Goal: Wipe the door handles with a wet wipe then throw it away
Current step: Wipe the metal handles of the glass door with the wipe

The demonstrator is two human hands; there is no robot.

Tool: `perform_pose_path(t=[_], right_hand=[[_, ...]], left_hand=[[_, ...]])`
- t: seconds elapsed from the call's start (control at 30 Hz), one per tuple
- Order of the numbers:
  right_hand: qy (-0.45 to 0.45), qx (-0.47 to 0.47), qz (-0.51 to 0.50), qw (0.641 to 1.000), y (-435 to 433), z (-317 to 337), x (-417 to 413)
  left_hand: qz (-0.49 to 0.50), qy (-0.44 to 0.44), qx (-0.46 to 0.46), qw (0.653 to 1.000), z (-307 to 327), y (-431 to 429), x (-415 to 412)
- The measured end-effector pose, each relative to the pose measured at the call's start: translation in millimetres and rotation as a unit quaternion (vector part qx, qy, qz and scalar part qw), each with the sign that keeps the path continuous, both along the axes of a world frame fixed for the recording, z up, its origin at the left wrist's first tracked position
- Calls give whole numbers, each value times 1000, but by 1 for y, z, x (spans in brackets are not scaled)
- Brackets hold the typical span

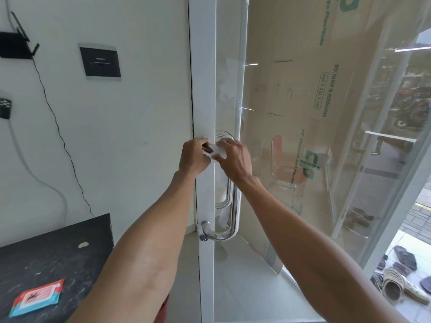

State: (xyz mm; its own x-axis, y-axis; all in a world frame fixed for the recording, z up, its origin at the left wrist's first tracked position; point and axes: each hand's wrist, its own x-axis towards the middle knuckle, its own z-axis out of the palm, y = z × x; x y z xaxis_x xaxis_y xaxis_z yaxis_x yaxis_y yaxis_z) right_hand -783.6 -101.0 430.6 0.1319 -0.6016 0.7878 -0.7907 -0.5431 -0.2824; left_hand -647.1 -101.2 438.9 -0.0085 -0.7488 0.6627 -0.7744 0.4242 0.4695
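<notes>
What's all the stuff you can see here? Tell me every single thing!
glass door: 1, clear with white frame, middle
door handle: 1, shiny silver, on that door
wet wipe: 1, white, at the handle's top
wipe pack: 1, red and blue, on the table
table: 1, black, lower left
router: 1, black, wall, upper left
wall panel: 1, black, on the wall
shoes: several, dark, outside, lower right
left hand: pinches the wipe
right hand: holds the wipe on the handle
</notes>
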Motion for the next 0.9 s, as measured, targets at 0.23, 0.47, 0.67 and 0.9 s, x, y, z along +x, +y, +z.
perform_pose_path(t=[0.23, 0.47, 0.67, 0.9], right_hand=[[-81, 42, 1, 996, 4, -3, -5], [-154, 102, -6, 983, 10, -11, -17], [-107, 170, -109, 973, 10, -34, -36], [-122, 178, -154, 964, 14, -43, -39]], left_hand=[[-5, -49, -106, 993, 3, 19, -7], [-49, -200, -164, 965, -8, 22, -13], [-72, -173, -150, 971, -8, 13, 0], [-42, -142, -92, 985, -7, 13, 7]])
